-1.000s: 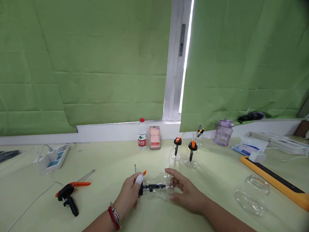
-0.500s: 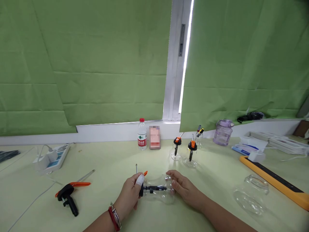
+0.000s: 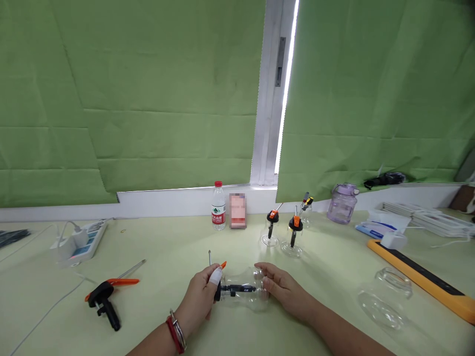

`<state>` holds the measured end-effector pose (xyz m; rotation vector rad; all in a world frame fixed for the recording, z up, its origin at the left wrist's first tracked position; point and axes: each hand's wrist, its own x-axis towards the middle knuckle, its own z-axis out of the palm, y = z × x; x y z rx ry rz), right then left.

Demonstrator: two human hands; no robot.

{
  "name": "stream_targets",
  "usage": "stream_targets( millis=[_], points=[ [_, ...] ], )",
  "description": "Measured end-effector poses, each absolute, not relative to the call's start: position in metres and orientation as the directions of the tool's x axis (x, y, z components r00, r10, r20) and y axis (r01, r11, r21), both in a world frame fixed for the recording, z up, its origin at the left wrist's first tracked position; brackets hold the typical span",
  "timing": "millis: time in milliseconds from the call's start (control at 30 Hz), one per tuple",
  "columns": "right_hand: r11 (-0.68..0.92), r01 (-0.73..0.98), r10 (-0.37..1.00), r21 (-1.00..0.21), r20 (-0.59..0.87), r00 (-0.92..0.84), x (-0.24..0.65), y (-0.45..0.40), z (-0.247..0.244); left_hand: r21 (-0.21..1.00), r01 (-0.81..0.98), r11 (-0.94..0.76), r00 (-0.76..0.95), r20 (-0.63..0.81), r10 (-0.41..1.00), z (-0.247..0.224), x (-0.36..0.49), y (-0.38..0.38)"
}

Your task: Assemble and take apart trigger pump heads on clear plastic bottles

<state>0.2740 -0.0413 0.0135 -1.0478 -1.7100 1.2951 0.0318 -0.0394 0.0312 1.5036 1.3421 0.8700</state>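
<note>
Pale counter beneath, the clear bottle runs crosswise between hands: left grip clamped on its black cap, right grip holding its base.

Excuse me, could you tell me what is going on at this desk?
Someone is holding a clear jar on its side above the desk. The left hand grips the black-and-orange top, whose black stem reaches inside, and the right hand holds the other end. Two similar jars with tops fitted stand further back. A loose top lies to the left, and a clear jar without a top is on the right.
</note>
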Motion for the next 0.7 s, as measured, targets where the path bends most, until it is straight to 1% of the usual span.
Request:
stream_targets(
  millis=[67, 133, 233, 333, 433, 500, 567, 633, 700],
  points=[
    [0.179, 0.217, 0.926, -0.96, 0.089, -0.368, 0.273, -0.042, 0.014, 0.94, 0.342, 0.022, 0.151, -0.078, 0.985, 0.031, 0.031, -0.04],
    [0.201, 0.206, 0.929, -0.958, 0.12, -0.349, 0.273, -0.042, 0.012, 0.94, 0.34, 0.016, 0.151, -0.072, 0.986, 0.031, 0.031, -0.039],
    [0.214, 0.101, 0.912, -0.972, 0.162, -0.376, 0.274, -0.042, 0.006, 0.94, 0.34, 0.0, 0.155, -0.056, 0.986, 0.03, 0.029, -0.037],
    [0.159, 0.02, 0.892, -0.987, 0.135, -0.432, 0.276, -0.041, 0.002, 0.94, 0.34, -0.006, 0.159, -0.051, 0.986, 0.029, 0.029, -0.035],
    [0.116, -0.014, 0.892, -0.993, 0.111, -0.439, 0.277, -0.039, 0.002, 0.943, 0.331, -0.013, 0.159, -0.043, 0.986, 0.028, 0.028, -0.035],
    [0.114, 0.004, 0.882, -0.994, 0.099, -0.461, 0.277, -0.039, 0.005, 0.943, 0.332, -0.01, 0.161, -0.046, 0.986, 0.028, 0.028, -0.036],
    [0.145, 0.07, 0.872, -0.987, 0.094, -0.48, 0.276, -0.04, 0.01, 0.94, 0.341, -0.005, 0.165, -0.055, 0.985, 0.028, 0.028, -0.037],
    [0.184, 0.139, 0.882, -0.973, 0.101, -0.46, 0.276, -0.043, 0.014, 0.939, 0.344, -0.003, 0.168, -0.058, 0.984, 0.029, 0.028, -0.038],
    [0.193, 0.147, 0.898, -0.97, 0.114, -0.426, 0.275, -0.045, 0.015, 0.94, 0.342, -0.001, 0.168, -0.06, 0.984, 0.03, 0.029, -0.038]
  ],
)
